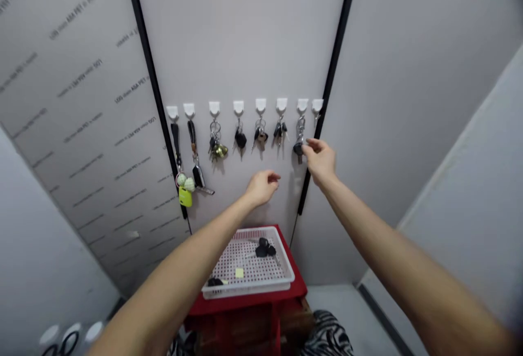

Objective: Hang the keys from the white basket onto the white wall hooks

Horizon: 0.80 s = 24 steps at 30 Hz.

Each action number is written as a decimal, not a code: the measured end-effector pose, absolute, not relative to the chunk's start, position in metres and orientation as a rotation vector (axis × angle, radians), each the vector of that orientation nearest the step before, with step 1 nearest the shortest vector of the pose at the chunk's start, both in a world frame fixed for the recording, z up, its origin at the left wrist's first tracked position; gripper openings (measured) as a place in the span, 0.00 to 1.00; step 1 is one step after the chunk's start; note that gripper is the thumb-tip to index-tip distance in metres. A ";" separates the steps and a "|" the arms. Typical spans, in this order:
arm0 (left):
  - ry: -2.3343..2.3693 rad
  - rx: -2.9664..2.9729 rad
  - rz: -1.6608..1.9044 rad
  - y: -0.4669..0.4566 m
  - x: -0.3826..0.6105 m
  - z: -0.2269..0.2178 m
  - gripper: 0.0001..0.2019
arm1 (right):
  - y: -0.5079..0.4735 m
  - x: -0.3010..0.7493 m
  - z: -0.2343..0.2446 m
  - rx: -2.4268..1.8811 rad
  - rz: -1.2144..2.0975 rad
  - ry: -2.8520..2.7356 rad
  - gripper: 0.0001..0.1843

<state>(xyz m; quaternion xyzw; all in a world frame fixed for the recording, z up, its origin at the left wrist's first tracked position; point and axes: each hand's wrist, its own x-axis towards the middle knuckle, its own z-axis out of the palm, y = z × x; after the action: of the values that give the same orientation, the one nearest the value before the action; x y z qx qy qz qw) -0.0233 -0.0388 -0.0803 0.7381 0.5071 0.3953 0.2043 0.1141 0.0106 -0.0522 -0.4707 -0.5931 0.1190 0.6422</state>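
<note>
My right hand is at the right end of a row of hooks. Its fingertips are beside a bunch of keys hanging there by a metal clip. Thumb and fingers look slightly apart, and I cannot tell whether they touch the keys. Lower and to the left, my left hand hovers in front of the wall with loosely bent fingers, nothing visible in it. Above it hang more keys and another bunch. A white plastic basket below holds some black-headed keys.
White hooks line the wall panel between two black strips. Farther left hang a yellow-green tag, a black car key and a brass-coloured bunch. The basket stands on a red surface. Black-handled scissors hang at lower left.
</note>
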 end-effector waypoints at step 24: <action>1.557 1.853 0.586 -0.071 -0.072 -0.241 0.15 | -0.060 0.078 -0.211 -1.347 -0.180 -2.698 0.11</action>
<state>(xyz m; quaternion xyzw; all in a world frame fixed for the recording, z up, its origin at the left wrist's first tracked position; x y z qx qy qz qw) -0.0722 -0.0708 -0.2413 0.7049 0.5924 0.2231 0.3201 0.0776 -0.0597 -0.2106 -0.4451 -0.8915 -0.0595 0.0603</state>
